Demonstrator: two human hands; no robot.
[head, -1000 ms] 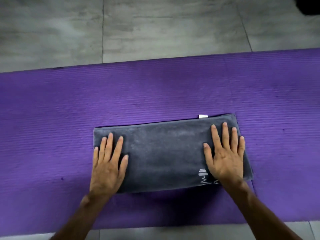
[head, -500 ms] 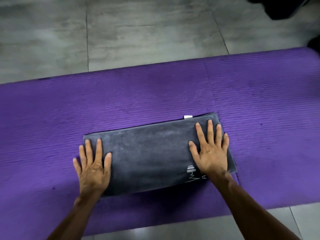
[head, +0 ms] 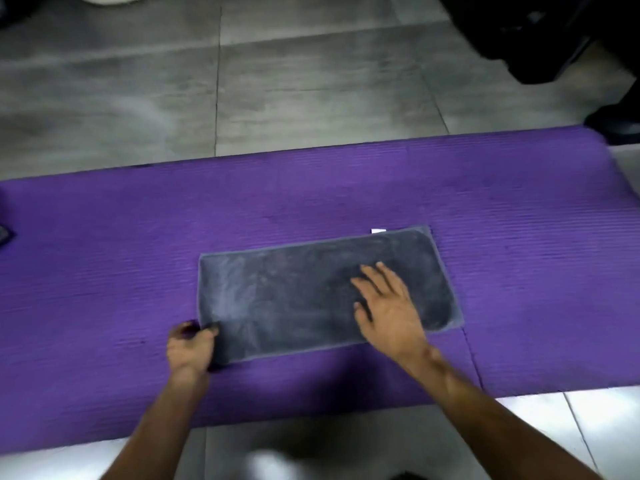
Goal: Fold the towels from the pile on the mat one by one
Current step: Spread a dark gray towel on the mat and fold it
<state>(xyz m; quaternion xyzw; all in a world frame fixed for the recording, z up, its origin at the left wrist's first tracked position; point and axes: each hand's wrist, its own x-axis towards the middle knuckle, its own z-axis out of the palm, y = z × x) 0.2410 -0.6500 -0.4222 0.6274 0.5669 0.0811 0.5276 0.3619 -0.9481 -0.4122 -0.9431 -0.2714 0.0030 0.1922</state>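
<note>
A dark grey towel (head: 298, 299), folded into a long flat rectangle, lies on the purple mat (head: 104, 265). A small white tag (head: 378, 231) sticks out at its far edge. My left hand (head: 190, 348) curls its fingers round the towel's near left corner. My right hand (head: 388, 306) lies flat with spread fingers on the right half of the towel. The frame is blurred by motion.
Grey floor tiles (head: 311, 81) lie beyond the mat and at its near edge. A dark object (head: 540, 32) sits at the top right. At the left edge of the mat a dark piece of cloth (head: 5, 233) just shows.
My left hand slid off the towel's top and took hold of its near left corner. My right hand moved towards the middle of the towel. The view shifted right.
</note>
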